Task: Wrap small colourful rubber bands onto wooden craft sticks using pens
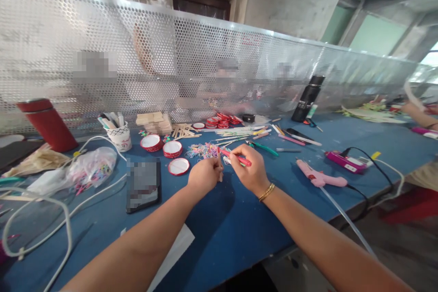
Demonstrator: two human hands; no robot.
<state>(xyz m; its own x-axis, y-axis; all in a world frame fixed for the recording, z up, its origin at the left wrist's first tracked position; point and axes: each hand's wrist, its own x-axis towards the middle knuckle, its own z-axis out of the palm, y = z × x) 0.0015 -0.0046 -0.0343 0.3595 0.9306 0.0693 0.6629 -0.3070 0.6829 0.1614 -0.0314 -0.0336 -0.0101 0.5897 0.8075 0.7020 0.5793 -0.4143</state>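
My left hand is closed around a wooden craft stick, held upright above the blue table. In my right hand is a red marker pen, gripped like a pencil, its front end pointing left at the upper part of the stick. Whether the pen touches the stick I cannot tell. Just behind both hands lies a pile of small coloured elastic bands. Red-rimmed round lids rest to the left of my left hand.
A phone and white cable lie left. Behind are a paper cup of pens, a red bottle and a black bottle. At right lies a pink glue gun. A perforated metal screen borders the back.
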